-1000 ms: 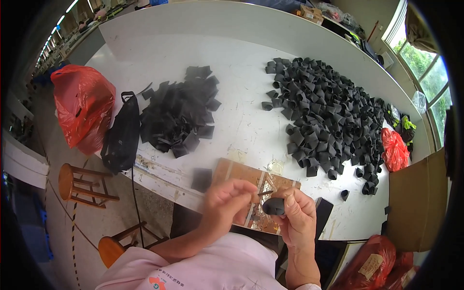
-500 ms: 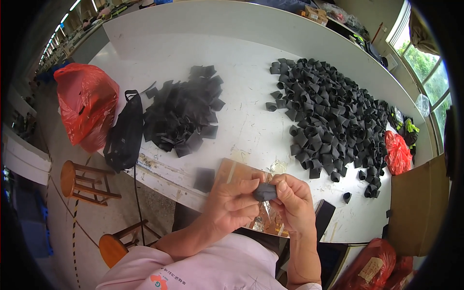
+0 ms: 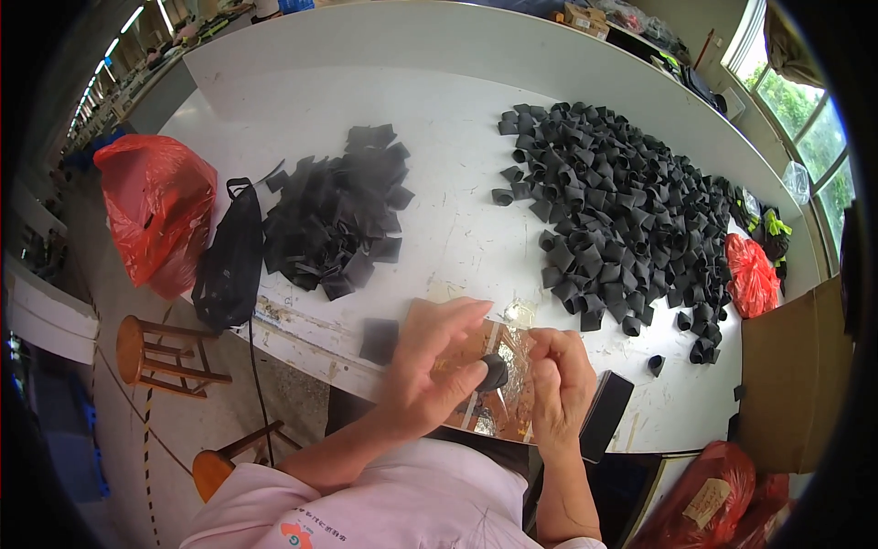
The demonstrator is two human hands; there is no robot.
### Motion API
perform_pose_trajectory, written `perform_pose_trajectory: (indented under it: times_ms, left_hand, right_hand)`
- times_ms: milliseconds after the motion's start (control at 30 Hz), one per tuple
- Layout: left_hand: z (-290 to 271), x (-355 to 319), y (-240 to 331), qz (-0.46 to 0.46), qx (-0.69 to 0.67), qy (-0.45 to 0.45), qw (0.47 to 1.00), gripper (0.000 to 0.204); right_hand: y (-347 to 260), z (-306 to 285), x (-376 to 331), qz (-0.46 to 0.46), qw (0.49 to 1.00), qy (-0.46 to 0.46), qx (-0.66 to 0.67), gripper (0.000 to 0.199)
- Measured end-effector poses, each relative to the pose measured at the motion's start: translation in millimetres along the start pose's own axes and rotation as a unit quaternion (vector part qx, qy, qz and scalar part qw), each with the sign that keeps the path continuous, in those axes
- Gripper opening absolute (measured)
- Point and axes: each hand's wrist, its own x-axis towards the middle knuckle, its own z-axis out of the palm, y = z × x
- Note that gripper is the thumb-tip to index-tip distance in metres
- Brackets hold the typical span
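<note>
A small rolled black fabric piece (image 3: 494,373) is over the brown board (image 3: 473,343) at the table's front edge. The thumb of my left hand (image 3: 425,371) touches its left side, while the fingers stretch out beyond it, apart from the thumb. To the right, separated from the roll by a gap, my right hand (image 3: 562,380) has its fingers curled in toward the thumb. Anything between those fingertips is too small to make out. One flat black square (image 3: 379,340) lies left of the board.
Flat black squares (image 3: 338,215) are heaped at centre left, beside a black bag (image 3: 229,265) and a red plastic bag (image 3: 160,210). Many rolled black loops (image 3: 613,201) cover the right side. A phone-like black slab (image 3: 606,416) lies near my right wrist, with a cardboard box (image 3: 786,384) farther right.
My hands have come apart. The right hand has let go of the black roll, and the left fingers have opened and straightened, leaving the thumb against it.
</note>
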Motion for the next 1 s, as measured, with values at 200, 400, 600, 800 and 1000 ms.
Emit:
perform_pose_trajectory:
  times_ms: [200, 400, 600, 800, 1000]
  left_hand:
    - [3, 1, -4, 0.049, -0.017, -0.097, 0.994, 0.009]
    - [11, -5, 1, -0.080, -0.308, 0.100, 0.943, 0.007]
    - [9, -17, -7, -0.096, -0.297, 0.126, 0.942, 0.008]
    - [-3, -19, -19, -0.033, -0.144, 0.055, 0.987, 0.006]
    - [-7, -23, -22, 0.008, -0.058, 0.038, 0.998, 0.008]
  right_hand:
    - [-17, 12, -14, -0.118, 0.988, -0.006, -0.099, 0.047]
    - [-19, 19, -5, -0.246, 0.950, 0.034, -0.191, 0.034]
    - [-7, 14, -4, -0.233, 0.958, -0.002, -0.170, 0.028]
    - [0, 15, -5, -0.199, 0.973, -0.026, -0.117, 0.027]
    - [-8, 15, -4, -0.222, 0.954, -0.052, -0.194, 0.019]
